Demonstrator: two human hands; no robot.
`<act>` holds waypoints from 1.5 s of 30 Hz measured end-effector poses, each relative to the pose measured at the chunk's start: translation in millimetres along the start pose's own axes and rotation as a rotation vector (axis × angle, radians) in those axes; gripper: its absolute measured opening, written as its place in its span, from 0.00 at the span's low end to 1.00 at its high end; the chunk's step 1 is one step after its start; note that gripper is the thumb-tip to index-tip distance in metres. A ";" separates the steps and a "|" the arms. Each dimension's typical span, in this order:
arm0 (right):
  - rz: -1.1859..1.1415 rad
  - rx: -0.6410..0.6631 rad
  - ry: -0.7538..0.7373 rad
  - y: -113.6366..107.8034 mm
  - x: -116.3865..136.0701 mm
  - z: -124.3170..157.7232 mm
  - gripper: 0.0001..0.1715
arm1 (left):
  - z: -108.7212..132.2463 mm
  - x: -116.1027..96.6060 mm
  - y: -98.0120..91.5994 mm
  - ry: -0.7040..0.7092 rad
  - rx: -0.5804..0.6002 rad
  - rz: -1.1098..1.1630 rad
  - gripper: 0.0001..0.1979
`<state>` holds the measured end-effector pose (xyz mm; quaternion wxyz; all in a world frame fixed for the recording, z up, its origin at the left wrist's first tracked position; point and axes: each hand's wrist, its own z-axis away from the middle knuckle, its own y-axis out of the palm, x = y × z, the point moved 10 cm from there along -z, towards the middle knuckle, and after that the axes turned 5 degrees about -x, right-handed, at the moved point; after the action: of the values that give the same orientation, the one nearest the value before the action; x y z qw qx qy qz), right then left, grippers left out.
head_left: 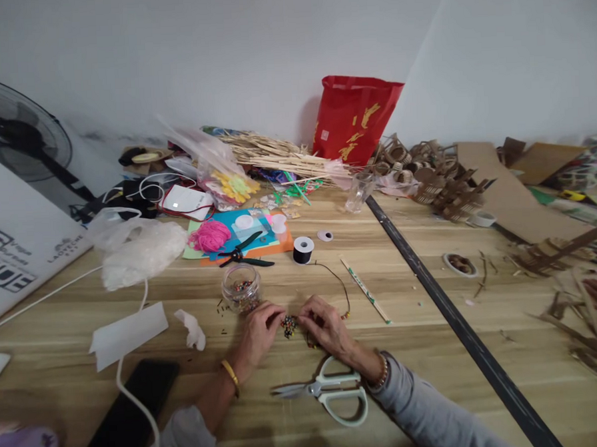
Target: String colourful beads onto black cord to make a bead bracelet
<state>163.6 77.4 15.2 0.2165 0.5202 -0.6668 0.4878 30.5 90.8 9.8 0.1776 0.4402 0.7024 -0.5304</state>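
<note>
The bag (353, 117) is red with yellow marks, the yarn (209, 236) is pink, the beads (288, 326) are many colours.

On my feed there's a plain white wall (219, 47) meeting another at the far right, flat even light. A pale wood-grain table (436, 363) fills the near view, a dark strip (432, 290) crossing its right side, standing fan (18, 135) far left
</note>
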 end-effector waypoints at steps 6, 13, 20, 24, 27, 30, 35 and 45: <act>0.002 -0.004 0.023 -0.7 0.0 -0.8 0.07 | -2.5 -3.5 11.3 -0.008 0.089 -0.120 0.06; -0.007 0.006 0.046 -0.5 0.5 -2.0 0.07 | -3.8 -2.7 15.3 -0.066 0.125 -0.194 0.05; 0.006 0.004 0.037 -0.5 0.8 -2.2 0.08 | -4.6 -6.4 16.9 -0.089 0.140 -0.265 0.05; 0.001 0.001 0.045 -0.1 0.3 -2.0 0.09 | -5.0 -5.8 18.4 -0.103 0.159 -0.316 0.05; -0.008 -0.001 0.047 0.2 -0.9 -1.7 0.09 | -4.7 -3.9 20.5 -0.114 0.177 -0.337 0.05; -0.006 0.000 0.041 0.3 -1.4 -1.6 0.08 | -4.7 -4.3 20.4 -0.107 0.171 -0.338 0.05; -0.005 0.002 0.044 0.0 -0.7 -1.9 0.08 | -4.4 -6.6 18.1 -0.102 0.142 -0.294 0.05; -0.010 -0.010 0.070 -1.8 -2.0 -1.9 0.08 | -5.6 3.2 2.7 -0.174 -0.032 0.050 0.05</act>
<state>165.6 80.1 15.2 0.2450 0.5050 -0.6585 0.5013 32.1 97.4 8.0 0.2581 0.4073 0.6814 -0.5507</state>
